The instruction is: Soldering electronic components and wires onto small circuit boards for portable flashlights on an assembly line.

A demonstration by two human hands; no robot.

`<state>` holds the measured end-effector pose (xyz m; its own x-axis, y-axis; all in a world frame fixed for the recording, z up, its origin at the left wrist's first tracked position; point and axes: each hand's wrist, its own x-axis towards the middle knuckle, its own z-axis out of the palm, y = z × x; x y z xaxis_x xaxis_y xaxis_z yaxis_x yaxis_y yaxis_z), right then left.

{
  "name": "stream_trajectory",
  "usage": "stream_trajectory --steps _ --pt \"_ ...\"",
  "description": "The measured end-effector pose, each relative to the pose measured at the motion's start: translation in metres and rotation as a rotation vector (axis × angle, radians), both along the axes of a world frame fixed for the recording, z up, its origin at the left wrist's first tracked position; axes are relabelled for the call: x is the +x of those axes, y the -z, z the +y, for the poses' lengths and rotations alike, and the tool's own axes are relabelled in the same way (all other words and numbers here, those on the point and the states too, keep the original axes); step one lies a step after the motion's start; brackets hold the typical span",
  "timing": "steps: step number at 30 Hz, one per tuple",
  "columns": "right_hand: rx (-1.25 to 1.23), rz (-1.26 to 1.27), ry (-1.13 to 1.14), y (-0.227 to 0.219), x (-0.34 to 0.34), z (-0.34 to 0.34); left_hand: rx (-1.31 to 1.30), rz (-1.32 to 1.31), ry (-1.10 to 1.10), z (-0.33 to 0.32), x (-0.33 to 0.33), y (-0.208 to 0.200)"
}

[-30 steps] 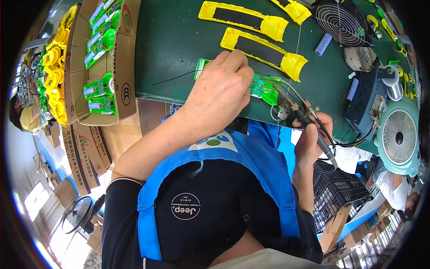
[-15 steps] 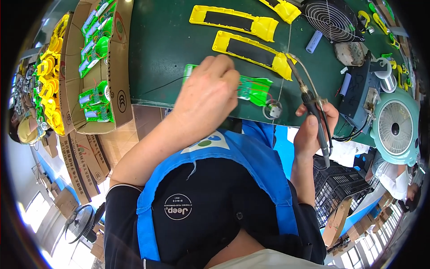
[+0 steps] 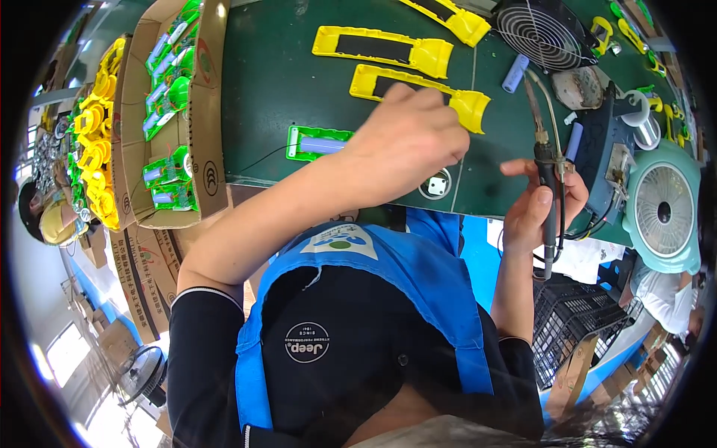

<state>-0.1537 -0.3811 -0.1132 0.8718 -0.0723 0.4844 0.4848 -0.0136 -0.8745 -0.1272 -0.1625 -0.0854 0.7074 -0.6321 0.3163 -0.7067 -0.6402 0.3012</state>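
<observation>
My left hand (image 3: 411, 138) reaches over a green plastic housing (image 3: 294, 142), its fingers curled together; whatever is at the fingertips is hidden beneath them. The housing's left end shows a bluish-purple cylindrical battery (image 3: 323, 145) inside and a dark wire trailing left; the hand covers its right part. Beside the wrist, a small round white part (image 3: 435, 185) lies near the table edge. The nearest yellow casing (image 3: 470, 110), with a dark inset panel, sits just beyond my left fingers and is partly covered by them. My right hand (image 3: 544, 205) grips a soldering iron (image 3: 546, 160), tip pointing away from me.
More yellow casings (image 3: 433, 58) lie at the back of the green table (image 3: 261, 82). At left stands a cardboard box (image 3: 213, 112) of green housings. On the right are a loose battery (image 3: 515, 73), a black fan (image 3: 541, 33), a solder spool (image 3: 636, 110) and a mint-green fan (image 3: 663, 205).
My left hand has moved right across the green housing, uncovering the battery at its left end. My right hand has shifted right with the soldering iron, which now stands more upright.
</observation>
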Motion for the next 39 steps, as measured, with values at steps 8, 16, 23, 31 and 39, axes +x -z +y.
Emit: stream_trajectory --steps 8,16,23,31,39 --pt "-0.559 -0.286 -0.232 0.007 0.047 0.039 -0.860 0.762 -0.552 0.073 -0.012 -0.012" --pt "-0.137 0.290 -0.189 -0.007 0.020 0.018 -0.133 0.231 -0.275 0.075 0.012 -0.011" --pt "0.000 0.745 -0.352 -0.012 0.045 0.015 0.113 0.181 -0.161 0.066 0.022 -0.002" --pt "-0.117 0.756 -0.329 -0.017 0.046 0.024 0.112 0.198 -0.175 0.064 0.023 0.000" --pt "-0.118 0.753 -0.375 -0.017 0.046 0.022 0.103 0.153 -0.195 0.061 0.021 0.004"
